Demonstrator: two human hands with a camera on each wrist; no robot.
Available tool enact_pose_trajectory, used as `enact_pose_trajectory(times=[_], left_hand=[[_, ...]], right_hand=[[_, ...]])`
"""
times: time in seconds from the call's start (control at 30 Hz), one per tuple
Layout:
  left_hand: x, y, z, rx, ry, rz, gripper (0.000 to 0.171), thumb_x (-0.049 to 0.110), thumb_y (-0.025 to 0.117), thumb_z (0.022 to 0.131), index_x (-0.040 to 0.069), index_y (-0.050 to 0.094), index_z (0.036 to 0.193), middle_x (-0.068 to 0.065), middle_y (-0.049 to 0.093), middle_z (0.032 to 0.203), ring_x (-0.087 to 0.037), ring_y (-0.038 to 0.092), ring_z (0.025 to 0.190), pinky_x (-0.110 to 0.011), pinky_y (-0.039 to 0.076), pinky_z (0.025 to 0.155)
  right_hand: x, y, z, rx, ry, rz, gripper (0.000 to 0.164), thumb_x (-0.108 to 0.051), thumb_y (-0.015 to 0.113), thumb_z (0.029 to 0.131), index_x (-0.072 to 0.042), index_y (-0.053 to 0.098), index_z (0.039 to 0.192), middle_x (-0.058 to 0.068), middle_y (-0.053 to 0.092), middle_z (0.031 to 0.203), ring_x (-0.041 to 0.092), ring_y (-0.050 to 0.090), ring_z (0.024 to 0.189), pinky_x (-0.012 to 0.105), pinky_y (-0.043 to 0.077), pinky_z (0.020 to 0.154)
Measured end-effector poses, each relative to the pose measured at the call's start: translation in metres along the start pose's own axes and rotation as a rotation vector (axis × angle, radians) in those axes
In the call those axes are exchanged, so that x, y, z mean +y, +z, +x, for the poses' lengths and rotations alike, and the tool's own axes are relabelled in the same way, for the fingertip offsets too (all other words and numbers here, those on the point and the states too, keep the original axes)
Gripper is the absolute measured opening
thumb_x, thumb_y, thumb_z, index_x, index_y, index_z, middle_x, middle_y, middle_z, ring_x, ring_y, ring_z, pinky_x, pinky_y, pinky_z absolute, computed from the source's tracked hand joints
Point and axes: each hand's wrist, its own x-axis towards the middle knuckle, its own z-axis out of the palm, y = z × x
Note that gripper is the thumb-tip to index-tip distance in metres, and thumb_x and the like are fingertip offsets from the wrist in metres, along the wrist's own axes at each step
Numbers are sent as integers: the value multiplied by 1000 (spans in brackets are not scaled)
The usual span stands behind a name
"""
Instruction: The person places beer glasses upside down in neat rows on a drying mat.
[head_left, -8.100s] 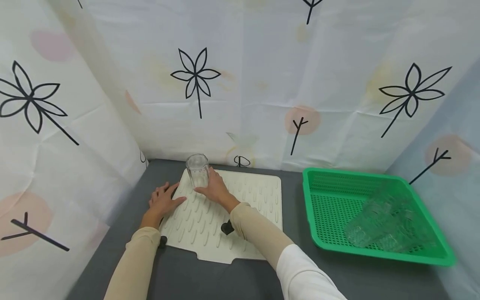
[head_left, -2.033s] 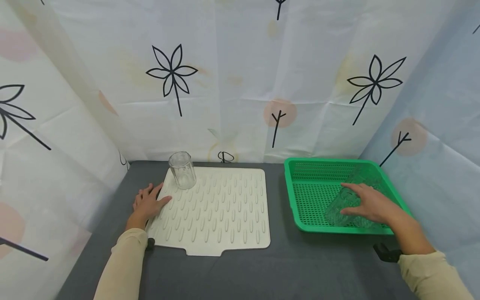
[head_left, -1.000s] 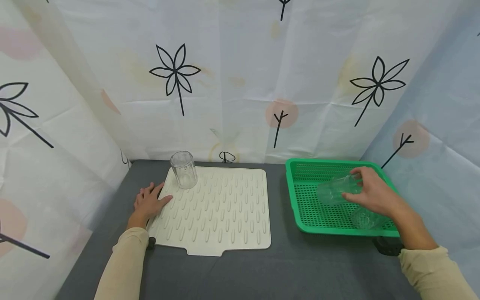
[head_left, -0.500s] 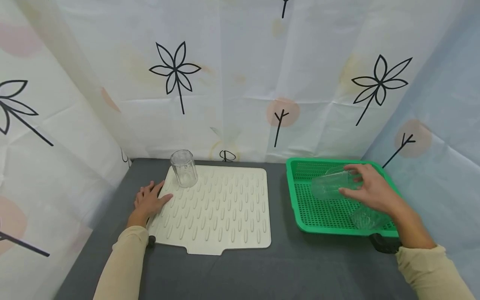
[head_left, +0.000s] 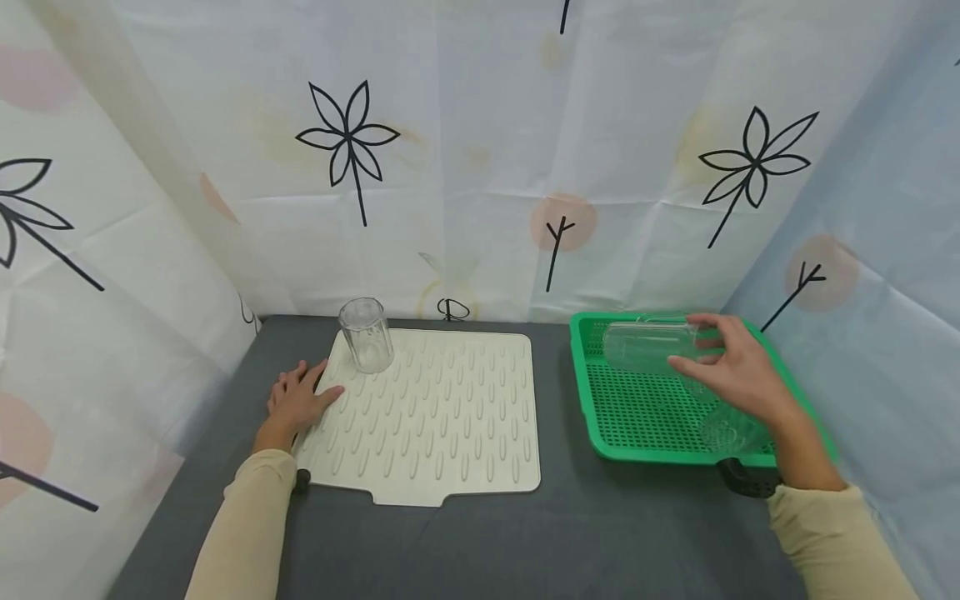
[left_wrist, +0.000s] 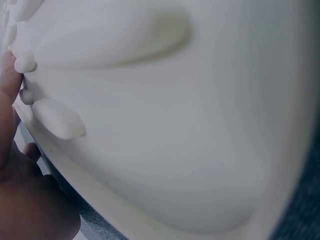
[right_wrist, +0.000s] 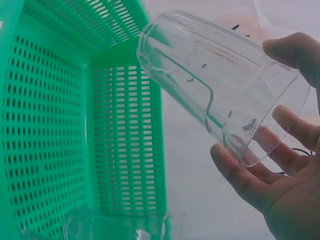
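In my right hand (head_left: 738, 371) is a clear drinking glass (head_left: 648, 346), pinched near its rim between thumb and fingers. It lies nearly sideways above the green plastic basket (head_left: 592, 433), its base toward the left. The right wrist view shows the fingertips spread around the rim of the glass (right_wrist: 210, 75). My left hand (head_left: 296, 408) rests at the left edge of the cream ridged drying mat (head_left: 442, 417), with the thumb on the mat and the fingers along its edge. On the mat's far left corner stands another clear glass (head_left: 367, 337).
More clear glass shows in the basket, including a glass (head_left: 731, 429) lying near its front right corner. The dark grey table (head_left: 480, 550) extends in front of mat and basket. A patterned white curtain (head_left: 465, 167) hangs behind and at both sides.
Earlier the right hand was at the mat with the first glass, which now stands there alone. Since then it has taken a glass in the basket, raised and moved it left. The left hand stays.
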Motion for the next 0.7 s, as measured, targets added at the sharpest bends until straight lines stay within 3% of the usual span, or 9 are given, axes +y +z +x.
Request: enact_pose_trajectory(times=[0.17,0.33,0.4,0.5,0.7], left_hand=[[-4,2,5,8,-5,2,84,56,51,103,18,11,166,-26,-11,170,-62,-13,149,-80,-4,115],[-10,2,11,24,-6,18,85,59,50,102,19,11,166,-26,-10,170,-62,-10,150,-80,-3,115],[-12,2,12,23,-5,24,86,60,50,101,19,11,166,-26,-11,170,-62,-10,149,-81,-3,114],[-12,2,12,15,-2,26,87,62,50,101,19,11,166,-26,-11,170,-63,-10,149,-81,-2,114],[-8,2,9,17,-6,22,86,59,51,102,19,11,166,-27,-11,169,-63,-10,149,-81,-3,114]], right_hand=[[-3,8,2,55,-12,65,67,-25,70,98,-3,39,153,25,42,149,35,54,121,6,44,80],[-6,20,7,89,-34,131,66,-20,70,98,-4,38,154,22,43,149,-2,48,114,5,42,85],[-8,24,10,92,-37,169,66,-20,69,99,-5,37,154,21,41,151,-10,44,113,4,42,85],[-11,30,14,86,-22,217,67,-21,68,100,-7,34,156,20,37,155,-8,46,116,3,43,86],[-17,36,21,85,33,276,68,-28,67,100,-14,34,158,16,35,160,24,48,134,5,44,89]])
